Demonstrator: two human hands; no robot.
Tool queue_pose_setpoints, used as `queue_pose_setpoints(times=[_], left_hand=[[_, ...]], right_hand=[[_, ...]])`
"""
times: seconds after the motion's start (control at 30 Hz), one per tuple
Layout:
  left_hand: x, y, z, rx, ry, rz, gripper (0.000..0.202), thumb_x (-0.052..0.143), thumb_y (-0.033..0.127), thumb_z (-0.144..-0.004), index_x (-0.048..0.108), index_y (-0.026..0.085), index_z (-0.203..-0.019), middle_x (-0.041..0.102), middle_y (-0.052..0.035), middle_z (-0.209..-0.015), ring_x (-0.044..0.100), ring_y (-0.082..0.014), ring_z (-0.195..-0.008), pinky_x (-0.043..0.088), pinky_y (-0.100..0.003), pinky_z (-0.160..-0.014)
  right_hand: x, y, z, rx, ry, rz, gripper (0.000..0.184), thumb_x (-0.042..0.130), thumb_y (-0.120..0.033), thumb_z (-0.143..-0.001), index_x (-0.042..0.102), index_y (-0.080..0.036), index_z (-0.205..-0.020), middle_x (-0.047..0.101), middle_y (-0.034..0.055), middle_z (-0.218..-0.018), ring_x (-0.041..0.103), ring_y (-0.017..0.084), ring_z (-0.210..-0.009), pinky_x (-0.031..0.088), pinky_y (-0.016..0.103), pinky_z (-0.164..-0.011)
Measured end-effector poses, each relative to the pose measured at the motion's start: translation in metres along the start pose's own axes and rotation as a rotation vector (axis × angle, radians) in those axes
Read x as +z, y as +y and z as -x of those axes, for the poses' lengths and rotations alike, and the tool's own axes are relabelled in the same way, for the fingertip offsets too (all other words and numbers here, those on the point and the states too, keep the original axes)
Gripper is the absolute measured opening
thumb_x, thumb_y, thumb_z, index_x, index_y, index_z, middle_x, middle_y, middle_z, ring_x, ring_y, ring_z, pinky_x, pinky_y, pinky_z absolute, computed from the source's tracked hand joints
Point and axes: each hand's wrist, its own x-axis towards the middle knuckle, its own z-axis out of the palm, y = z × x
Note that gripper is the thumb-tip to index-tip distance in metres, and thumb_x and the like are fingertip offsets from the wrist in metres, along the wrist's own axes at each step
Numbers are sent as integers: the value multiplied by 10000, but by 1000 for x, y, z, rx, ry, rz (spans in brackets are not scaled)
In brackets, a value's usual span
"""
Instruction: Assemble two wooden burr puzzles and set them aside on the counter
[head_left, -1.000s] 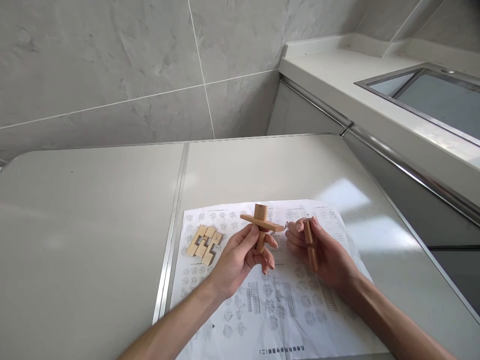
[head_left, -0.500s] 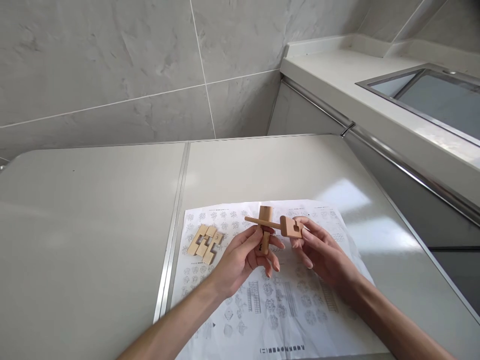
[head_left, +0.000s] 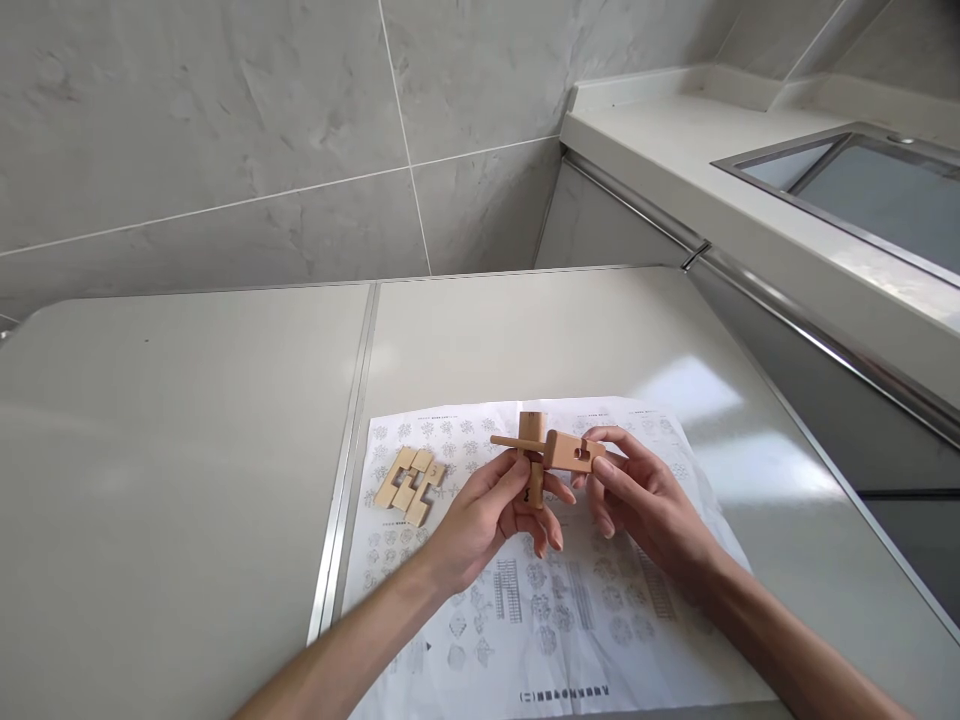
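Observation:
My left hand [head_left: 487,510] is closed around an upright wooden puzzle piece [head_left: 533,427] with a dark mark on its lower end. Across the front of that piece runs the thin stem of a second wooden puzzle piece [head_left: 564,452], pointing left. This second one has a thick block with a cut-out, and the fingers of my right hand [head_left: 637,490] pinch the block's right end. The block's left end is right beside the upright piece; whether they interlock I cannot tell. Left of my hands, several more wooden puzzle pieces [head_left: 406,492] lie grouped together.
Under my hands a creased printed sheet [head_left: 480,690] with small diagrams lies on the pale table [head_left: 187,450]. A metal strip [head_left: 346,470] crosses the tabletop to the left. A grey tiled wall [head_left: 225,110] stands behind, and a white counter [head_left: 675,150] rises at the right.
My right hand has shifted slightly left with its puzzle piece, whose block is now up against or close to the upright piece. The left hand has hardly moved.

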Motion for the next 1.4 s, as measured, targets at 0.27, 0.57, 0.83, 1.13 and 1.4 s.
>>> queue_pose_setpoints(times=[0.27,0.57,0.83,1.13,1.4], left_hand=[[1,3,2,-12,-56,-53,352,543,464,-1125,697,149,-1164,720,-84,-996,691,-117,-581,558,-261,-594],[9,11,9,-156,-197,-251,372,384,501,-1166,570,195,-1065,521,41,-715,510,-92,-493,511,-242,-536],[6,11,11,-208,-329,-251,342,583,536,-1093,566,197,-1056,420,57,-763,354,-75,-512,427,-213,-443],[7,12,10,-237,-361,-269,364,584,555,-1091,585,193,-1053,398,73,-702,316,-77,-505,395,-210,-448],[4,11,10,-266,-357,-197,381,641,563,-1061,615,185,-1030,392,71,-684,299,-78,-492,367,-216,-431]], right_hand=[[-3,2,2,-2,-20,30,363,746,-537,-1020,609,-270,-1225,605,-70,-555,594,175,-498,411,308,-565],[4,-1,0,-52,-140,107,320,709,-531,-1041,637,-253,-1182,686,0,-785,576,141,-541,437,283,-521],[-1,1,0,-33,-186,144,287,665,-525,-1069,633,-258,-1171,679,4,-767,550,154,-577,405,296,-547],[1,-7,-1,-20,-239,151,306,678,-545,-1054,633,-252,-1134,673,2,-769,482,131,-542,335,281,-526],[-6,-7,-1,18,-268,134,285,702,-523,-1047,667,-244,-1099,566,-36,-684,427,128,-556,277,275,-528]])
